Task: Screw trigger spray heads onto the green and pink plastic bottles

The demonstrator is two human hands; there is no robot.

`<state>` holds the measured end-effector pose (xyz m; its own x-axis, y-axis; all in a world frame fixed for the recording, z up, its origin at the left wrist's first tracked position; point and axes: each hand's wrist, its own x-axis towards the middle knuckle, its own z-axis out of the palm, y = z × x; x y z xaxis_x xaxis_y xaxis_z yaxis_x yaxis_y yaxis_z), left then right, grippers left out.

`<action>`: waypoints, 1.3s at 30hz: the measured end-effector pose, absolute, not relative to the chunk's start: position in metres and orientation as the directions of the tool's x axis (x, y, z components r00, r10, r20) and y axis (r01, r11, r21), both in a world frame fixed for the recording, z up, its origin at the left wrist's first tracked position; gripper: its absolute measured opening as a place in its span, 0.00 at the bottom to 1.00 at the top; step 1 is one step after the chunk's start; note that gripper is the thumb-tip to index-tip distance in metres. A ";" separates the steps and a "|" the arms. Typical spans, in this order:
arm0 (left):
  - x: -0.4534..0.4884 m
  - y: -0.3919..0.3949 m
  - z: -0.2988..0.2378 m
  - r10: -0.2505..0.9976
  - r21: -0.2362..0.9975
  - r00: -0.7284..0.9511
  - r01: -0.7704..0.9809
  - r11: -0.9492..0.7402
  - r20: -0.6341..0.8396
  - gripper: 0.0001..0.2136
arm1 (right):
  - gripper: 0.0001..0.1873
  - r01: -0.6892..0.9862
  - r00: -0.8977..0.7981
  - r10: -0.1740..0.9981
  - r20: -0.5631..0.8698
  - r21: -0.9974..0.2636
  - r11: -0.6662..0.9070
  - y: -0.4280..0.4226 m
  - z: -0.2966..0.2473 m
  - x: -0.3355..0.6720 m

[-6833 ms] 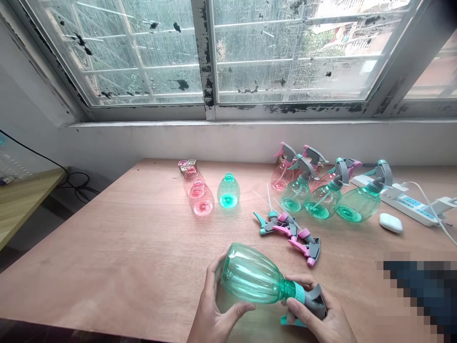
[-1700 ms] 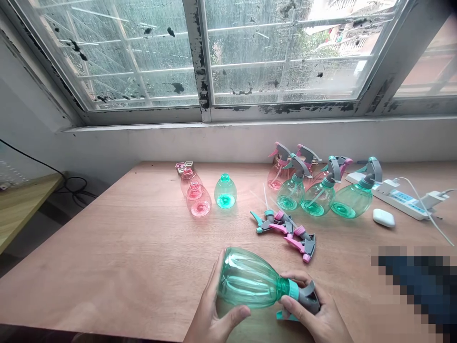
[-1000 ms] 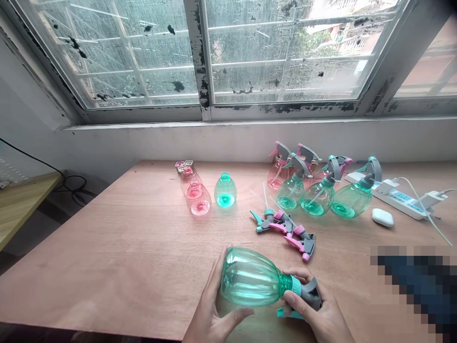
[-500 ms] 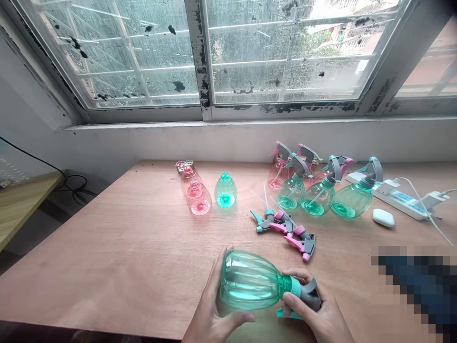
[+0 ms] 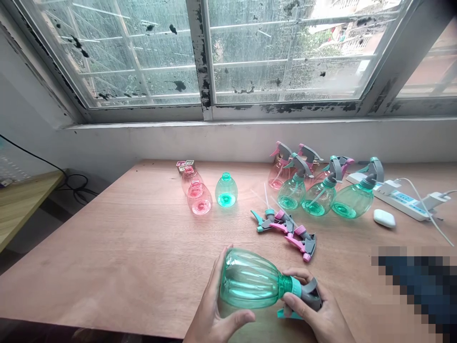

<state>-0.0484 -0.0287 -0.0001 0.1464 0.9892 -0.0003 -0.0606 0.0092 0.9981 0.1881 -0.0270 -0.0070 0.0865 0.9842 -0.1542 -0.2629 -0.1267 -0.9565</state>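
A clear green spray bottle (image 5: pixel 252 278) lies sideways between my hands above the front of the table, its base to the left. My left hand (image 5: pixel 216 309) cups the base, fingers behind it and thumb stretched out below. At the neck, my right hand (image 5: pixel 317 307) is closed around the turquoise collar (image 5: pixel 296 287) and grey spray head (image 5: pixel 312 294); part of the head is hidden by the fingers. Just beyond lie loose spray heads, one turquoise and grey (image 5: pixel 266 222) and pink and grey ones (image 5: pixel 302 242).
Two pink bottles without heads (image 5: pixel 200 200) and a green one (image 5: pixel 226 191) stand at the back. Several bottles with heads (image 5: pixel 319 197) are grouped back right. A power strip (image 5: pixel 403 197) and white case (image 5: pixel 384 218) lie further right. A blurred dark patch (image 5: pixel 414 281) covers the right front.
Both hands stay on the bottle in nearly the same pose. My left thumb is slightly more raised. The whole view has shifted very slightly.
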 end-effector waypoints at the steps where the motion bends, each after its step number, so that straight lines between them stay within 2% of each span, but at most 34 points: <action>1: -0.048 -0.029 0.002 0.990 0.999 0.141 -0.049 0.008 -0.001 0.50 | 0.27 -0.269 0.087 0.984 -0.157 -0.955 -0.129 -0.027 -0.007 0.188; 8: -0.042 -0.031 0.005 0.996 1.000 0.084 0.019 0.009 -0.011 0.43 | 0.28 -0.297 0.071 0.983 -0.172 -0.944 -0.144 -0.026 -0.009 0.191; 12: -0.044 -0.032 -0.003 0.995 1.000 0.098 -0.002 -0.003 0.003 0.52 | 0.27 -0.288 0.058 0.985 -0.163 -0.947 -0.140 -0.027 -0.008 0.191; 14: -0.045 -0.032 -0.004 0.994 1.000 0.107 -0.017 0.003 -0.002 0.53 | 0.26 -0.300 0.052 0.985 -0.163 -0.943 -0.141 -0.027 -0.008 0.190; 19: -0.047 -0.029 0.005 0.991 0.999 0.132 0.050 0.011 -0.017 0.48 | 0.27 -0.306 0.050 0.983 -0.176 -0.940 -0.153 -0.027 -0.010 0.192; 23: -0.046 -0.029 0.010 0.996 0.991 0.089 0.132 -0.026 0.015 0.42 | 0.27 -0.297 0.033 0.985 -0.171 -0.942 -0.154 -0.027 -0.014 0.194; 27: -0.045 -0.032 0.006 0.993 0.994 0.099 0.080 -0.068 0.060 0.47 | 0.26 -0.288 0.041 0.986 -0.163 -0.947 -0.145 -0.027 -0.012 0.193; 31: -0.046 -0.032 0.005 0.995 1.000 0.099 0.012 -0.022 0.021 0.47 | 0.25 -0.278 0.051 0.986 -0.157 -0.951 -0.137 -0.028 -0.006 0.191; 39: -0.050 -0.030 0.010 0.991 0.990 0.135 0.139 -0.027 0.008 0.42 | 0.26 -0.314 0.039 0.985 -0.167 -0.938 -0.146 -0.026 -0.011 0.192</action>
